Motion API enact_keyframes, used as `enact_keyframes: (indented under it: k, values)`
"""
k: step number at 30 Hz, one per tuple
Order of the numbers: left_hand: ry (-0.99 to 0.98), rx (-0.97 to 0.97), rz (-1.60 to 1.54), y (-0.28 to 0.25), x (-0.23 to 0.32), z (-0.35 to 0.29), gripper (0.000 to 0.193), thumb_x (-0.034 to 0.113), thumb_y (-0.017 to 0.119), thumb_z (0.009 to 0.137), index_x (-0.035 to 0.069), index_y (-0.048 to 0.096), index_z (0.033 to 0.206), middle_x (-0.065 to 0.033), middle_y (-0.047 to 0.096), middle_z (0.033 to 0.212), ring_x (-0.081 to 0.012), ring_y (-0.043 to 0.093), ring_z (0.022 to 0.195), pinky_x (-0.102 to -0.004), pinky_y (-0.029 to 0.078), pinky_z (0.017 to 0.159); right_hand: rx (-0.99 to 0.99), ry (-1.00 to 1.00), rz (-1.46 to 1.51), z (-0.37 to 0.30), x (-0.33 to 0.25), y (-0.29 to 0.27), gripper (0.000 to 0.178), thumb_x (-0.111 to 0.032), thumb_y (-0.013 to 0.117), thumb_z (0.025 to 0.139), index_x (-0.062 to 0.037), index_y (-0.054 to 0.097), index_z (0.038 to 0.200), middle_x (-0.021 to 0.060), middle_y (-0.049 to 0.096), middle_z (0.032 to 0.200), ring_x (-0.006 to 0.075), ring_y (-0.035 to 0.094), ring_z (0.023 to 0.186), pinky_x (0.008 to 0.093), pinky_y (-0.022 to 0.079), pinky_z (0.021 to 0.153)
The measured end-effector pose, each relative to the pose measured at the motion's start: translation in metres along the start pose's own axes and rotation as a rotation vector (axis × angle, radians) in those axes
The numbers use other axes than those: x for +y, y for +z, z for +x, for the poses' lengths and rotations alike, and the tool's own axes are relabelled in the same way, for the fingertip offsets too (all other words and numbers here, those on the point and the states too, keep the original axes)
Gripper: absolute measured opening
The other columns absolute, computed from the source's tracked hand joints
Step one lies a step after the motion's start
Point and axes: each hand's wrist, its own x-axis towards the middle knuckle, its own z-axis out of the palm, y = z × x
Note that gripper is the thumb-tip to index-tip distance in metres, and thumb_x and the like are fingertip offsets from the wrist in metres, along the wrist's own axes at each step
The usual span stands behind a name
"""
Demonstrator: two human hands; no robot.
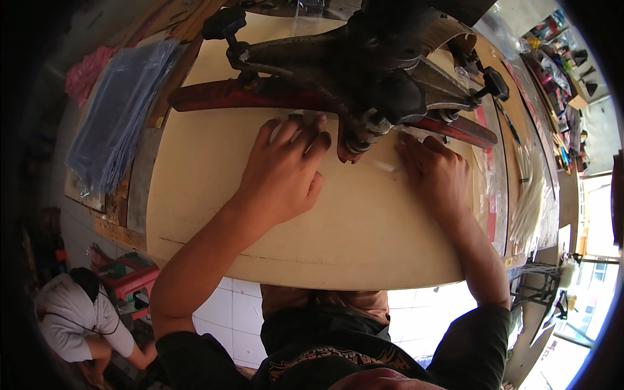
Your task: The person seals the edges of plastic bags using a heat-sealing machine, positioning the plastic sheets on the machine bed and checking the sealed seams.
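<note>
A dark cast-metal press head (pixel 370 71) with black knobs hangs over a tan board (pixel 312 227). Along its underside runs a worn red bar (pixel 260 94). My left hand (pixel 283 162) rests on the board just in front of the bar, fingers spread and reaching to its edge. My right hand (pixel 439 169) sits near the bar's right part, its fingers bent and close together; whatever is in them is hidden. Something clear and shiny, like thin plastic (pixel 385 166), glints beside the right fingertips.
A stack of clear bluish plastic sleeves (pixel 123 110) lies at the left. Pale strips (pixel 530 195) lie on the bench at the right. Beyond are cluttered shelves (pixel 562 97). A person in a white shirt (pixel 81 315) bends near a red stool (pixel 127 276) at lower left.
</note>
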Motion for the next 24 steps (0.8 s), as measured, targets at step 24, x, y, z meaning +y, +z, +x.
enact_keyframes:
  k: [24]
  values:
    - [0.0, 0.047, -0.059, -0.0005, -0.0023, 0.0018, 0.045, 0.01, 0.063, 0.076, -0.002, 0.061, 0.12, -0.0166, 0.062, 0.127, -0.0305, 0.055, 0.117, -0.0468, 0.041, 0.103, 0.006, -0.013, 0.001, -0.001, -0.0008, 0.0011, 0.022, -0.029, 0.07, 0.093, -0.0166, 0.077, 0.11, 0.004, 0.065, 0.076, 0.0272, 0.066, 0.059, 0.0403, 0.05, 0.052]
